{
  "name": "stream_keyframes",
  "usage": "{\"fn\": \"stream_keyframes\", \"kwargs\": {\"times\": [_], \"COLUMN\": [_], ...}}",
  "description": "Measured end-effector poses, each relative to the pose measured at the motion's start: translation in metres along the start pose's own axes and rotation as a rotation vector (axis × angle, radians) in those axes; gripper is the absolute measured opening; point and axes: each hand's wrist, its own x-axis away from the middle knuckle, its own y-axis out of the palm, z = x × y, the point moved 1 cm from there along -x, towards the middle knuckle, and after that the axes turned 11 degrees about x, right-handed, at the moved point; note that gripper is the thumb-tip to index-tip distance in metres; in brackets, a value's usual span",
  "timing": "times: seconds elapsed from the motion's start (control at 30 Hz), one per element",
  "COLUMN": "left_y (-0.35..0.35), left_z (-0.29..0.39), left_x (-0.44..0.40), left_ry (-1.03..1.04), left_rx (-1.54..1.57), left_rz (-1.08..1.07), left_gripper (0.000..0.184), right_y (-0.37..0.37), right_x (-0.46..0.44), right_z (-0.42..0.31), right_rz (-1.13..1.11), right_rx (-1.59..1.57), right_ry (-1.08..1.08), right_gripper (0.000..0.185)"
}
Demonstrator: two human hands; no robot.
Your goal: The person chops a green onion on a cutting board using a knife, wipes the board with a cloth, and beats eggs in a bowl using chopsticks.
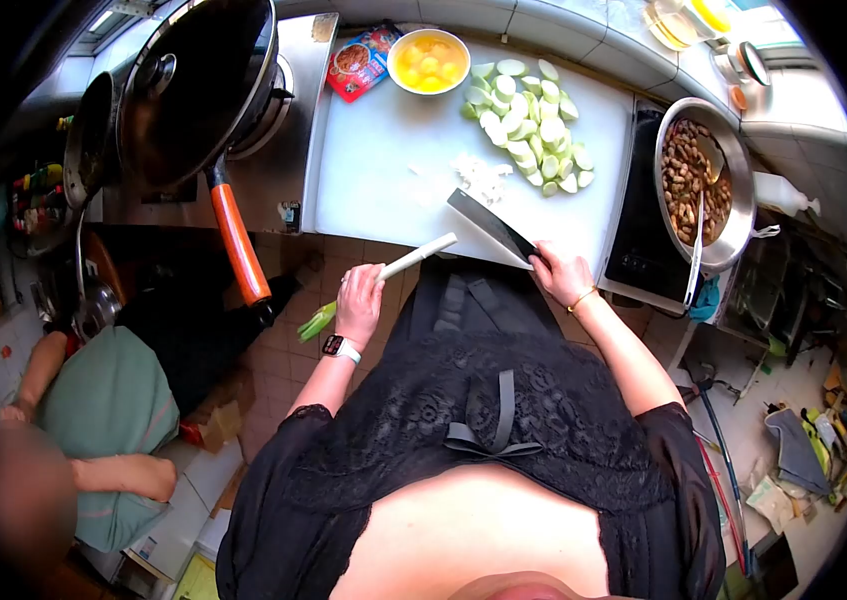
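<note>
Head view: scallion (417, 258) in left hand (358, 298), knife (491, 228) in right hand (561, 273).

The tabletop (358, 185) carries one bowl (429, 88), one packet (362, 62), dozens of slices (537, 125); one knife (491, 228) and one scallion (418, 258) are at its near edge, one pot (742, 195) right of it.

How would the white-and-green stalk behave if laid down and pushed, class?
The stalk is probably fairly stiff: its white end juts straight beyond the left hand. Its slender, rounded shape may let it roll; the leafy green end might bend.
</note>
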Motion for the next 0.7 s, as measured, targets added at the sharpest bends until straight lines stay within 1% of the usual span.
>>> {"fn": "stream_keyframes", "kwargs": {"times": [0.1, 0.17, 0.23, 0.3, 0.37, 0.47, 0.57, 0.63, 0.7], "left_y": [0.001, -0.003, -0.008, -0.011, -0.013, -0.015, -0.014, -0.01, -0.001], "left_z": [-0.005, -0.01, -0.014, -0.02, -0.023, -0.022, -0.021, -0.016, -0.013], "left_x": [-0.002, -0.001, 0.003, 0.01, 0.014, 0.015, 0.005, -0.01, -0.03], "left_ry": [0.01, -0.001, 0.003, 0.0, -0.001, -0.01, 0.01, 0.072, 0.13], "left_rx": [-0.012, -0.021, -0.026, -0.052, -0.054, -0.058, -0.06, -0.043, -0.024], "left_rz": [-0.007, 0.014, 0.018, -0.027, -0.032, -0.053, -0.039, -0.039, -0.04], "left_gripper": [0.027, 0.027, 0.028, 0.029, 0.029, 0.03, 0.031, 0.032, 0.033], "right_y": [-0.004, -0.008, -0.012, -0.009, 0.005, 0.013, 0.012, 0.004, -0.011], "right_x": [-0.009, -0.017, -0.025, -0.035, -0.044, -0.051, -0.05, -0.046, -0.039], "right_z": [-0.004, -0.008, -0.021, -0.035, -0.045, -0.048, -0.034, -0.023, -0.022], "right_rz": [-0.008, 0.086, 0.059, 0.031, -0.029, -0.084, 0.063, 0.124, 0.124], "right_rx": [0.018, 0.005, 0.019, 0.025, 0.036, 0.052, 0.066, 0.019, 0.01], "right_ry": [0.02, 0.023, 0.003, -0.139, -0.163, -0.141, 0.017, 0.108, 0.123], "right_gripper": [0.019, 0.021, 0.021, 0.022, 0.021, 0.02, 0.022, 0.022, 0.023]}}
